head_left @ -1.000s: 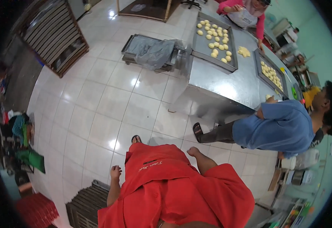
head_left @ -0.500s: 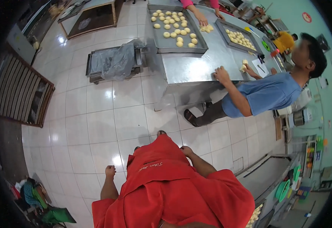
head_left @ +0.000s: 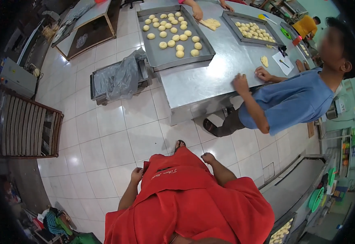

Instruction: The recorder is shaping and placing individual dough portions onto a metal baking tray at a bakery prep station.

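My left hand [head_left: 137,175] hangs at the left side of my red apron [head_left: 173,179], fingers curled in, with nothing seen in it. On the apron's other side my right hand [head_left: 208,158] is also loosely closed and holds nothing visible. Neither hand touches the metal worktable [head_left: 202,83] ahead. On that table a large grey tray [head_left: 153,53] carries several round pale dough balls [head_left: 180,48]. A second tray [head_left: 248,40] farther right is filled more densely with dough balls. A flat piece of dough [head_left: 264,61] lies near a white sheet [head_left: 282,63].
A co-worker in a blue shirt [head_left: 287,101] stands at the table's right side. Another person's hand [head_left: 197,14] touches dough at the far side. Stacked trays with plastic sheeting [head_left: 122,79] stand left of the table. A slatted wooden rack [head_left: 27,126] is at the left, a metal counter [head_left: 291,189] at the right.
I have moved nearer the table and turned somewhat. My left hand has swung in toward the apron. The co-worker in blue has let go of a dough piece, which now lies on the table.
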A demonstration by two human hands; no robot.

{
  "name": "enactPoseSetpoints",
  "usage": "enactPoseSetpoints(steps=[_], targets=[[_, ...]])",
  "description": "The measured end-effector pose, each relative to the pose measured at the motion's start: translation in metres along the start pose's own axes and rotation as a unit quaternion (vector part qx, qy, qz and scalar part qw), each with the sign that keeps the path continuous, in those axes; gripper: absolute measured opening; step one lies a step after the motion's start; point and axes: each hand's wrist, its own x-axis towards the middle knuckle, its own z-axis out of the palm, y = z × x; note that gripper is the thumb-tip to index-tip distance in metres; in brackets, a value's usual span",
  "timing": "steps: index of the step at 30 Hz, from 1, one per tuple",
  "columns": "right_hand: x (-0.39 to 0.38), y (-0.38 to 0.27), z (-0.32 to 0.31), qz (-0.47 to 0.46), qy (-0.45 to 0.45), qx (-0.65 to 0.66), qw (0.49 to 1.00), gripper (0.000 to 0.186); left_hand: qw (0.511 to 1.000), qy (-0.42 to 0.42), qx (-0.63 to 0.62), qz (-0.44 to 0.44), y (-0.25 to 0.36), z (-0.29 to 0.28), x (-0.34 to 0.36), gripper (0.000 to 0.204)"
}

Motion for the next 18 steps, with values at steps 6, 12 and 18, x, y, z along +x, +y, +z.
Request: enactPoseSetpoints(steps=[6, 12, 18], targets=[[0.036, -0.035, -0.052, -0.069, 0.073, 0.025, 0.995, 0.042, 0.989, 0.019, 0.143, -0.031, 0.022, 0.003, 0.025, 0.035], [0.031, -0.067, -0.093, -0.040, 0.124, 0.080, 0.988, 0.040, 0.999, -0.009, 0.026, -0.035, 0.069, 0.013, 0.061, 0.033], [0.024, -0.112, -0.103, -0.066, 0.164, 0.132, 0.975, 0.025, 0.995, -0.056, 0.059, -0.050, 0.123, 0.003, 0.080, 0.027]])
